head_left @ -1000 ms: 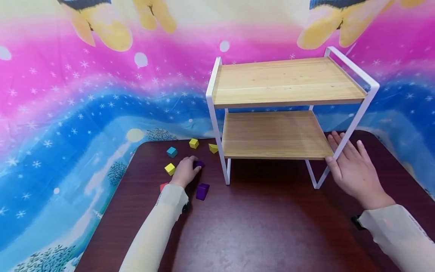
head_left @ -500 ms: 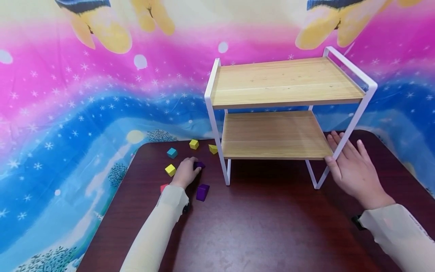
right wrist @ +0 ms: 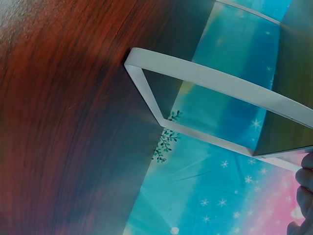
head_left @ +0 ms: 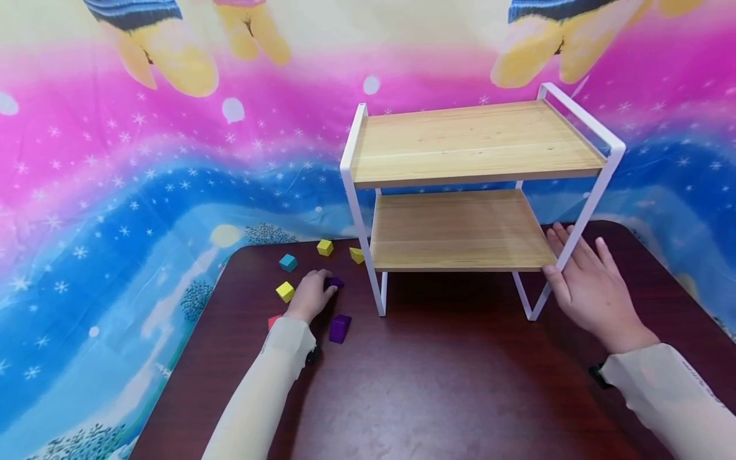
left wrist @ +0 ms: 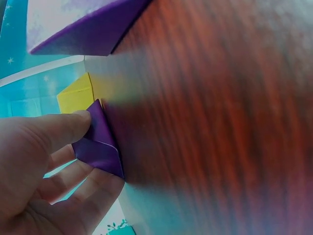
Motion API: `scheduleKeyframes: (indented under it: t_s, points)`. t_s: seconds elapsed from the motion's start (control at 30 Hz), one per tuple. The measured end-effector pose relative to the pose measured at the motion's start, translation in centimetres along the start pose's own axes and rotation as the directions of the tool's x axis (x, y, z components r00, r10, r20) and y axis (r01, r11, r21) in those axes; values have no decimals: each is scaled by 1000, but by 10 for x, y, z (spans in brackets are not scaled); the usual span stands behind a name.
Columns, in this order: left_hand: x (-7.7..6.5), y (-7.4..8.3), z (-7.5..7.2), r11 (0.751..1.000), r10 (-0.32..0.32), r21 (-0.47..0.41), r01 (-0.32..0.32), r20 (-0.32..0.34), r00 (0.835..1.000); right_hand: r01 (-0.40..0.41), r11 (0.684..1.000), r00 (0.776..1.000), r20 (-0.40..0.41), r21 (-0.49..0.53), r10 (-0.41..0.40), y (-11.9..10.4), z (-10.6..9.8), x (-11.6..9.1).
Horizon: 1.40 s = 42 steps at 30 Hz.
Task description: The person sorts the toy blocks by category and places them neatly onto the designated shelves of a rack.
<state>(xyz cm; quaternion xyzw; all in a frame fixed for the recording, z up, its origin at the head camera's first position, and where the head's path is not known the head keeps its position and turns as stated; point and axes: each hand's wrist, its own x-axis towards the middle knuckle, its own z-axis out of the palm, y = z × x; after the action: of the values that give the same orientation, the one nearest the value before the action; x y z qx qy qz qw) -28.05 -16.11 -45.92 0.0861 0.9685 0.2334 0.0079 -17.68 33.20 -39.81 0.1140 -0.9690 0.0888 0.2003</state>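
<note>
In the head view my left hand [head_left: 309,295] is low over the table's left part, its thumb and fingers pinching a purple block [head_left: 335,282]. The left wrist view shows this purple wedge-like block [left wrist: 100,154] between thumb and fingertips, beside the table surface. Behind it is a yellow triangular block [left wrist: 76,99]. Another purple block [head_left: 340,328] lies nearer me. My right hand [head_left: 598,297] rests with straight fingers against the right side of a two-tier shelf [head_left: 477,144], its thumb by the front leg. The right wrist view catches only fingertips [right wrist: 305,178] at its right edge.
A blue block [head_left: 288,262], a yellow cube [head_left: 324,247] and another yellow cube [head_left: 285,292] lie around my left hand. A red block [head_left: 273,321] is partly hidden by the sleeve. The dark wooden table [head_left: 437,390] meets a patterned cloth backdrop [head_left: 172,211].
The head view has shifted a little, so the scene sits slightly lower and further left. Both hands keep the same places relative to the block and shelf.
</note>
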Motion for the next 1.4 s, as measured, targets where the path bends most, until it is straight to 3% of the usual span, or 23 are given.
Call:
scheduleKeyframes:
  t_s: [0.43, 1.03, 1.4]
  points:
    - [-2, 2, -3, 1000, -3, -5, 3, -3, 1000, -6, 1000, 1000, 3, 9, 6, -3, 2, 0]
    - [-8, 14, -18, 1000, 24, -9, -25, -28, 999, -4, 1000, 1000, 3, 0, 4, -4, 0, 2]
    - [-17, 14, -28, 997, 37, -61, -41, -65, 997, -11, 1000, 999, 30, -19, 12, -2, -5, 0]
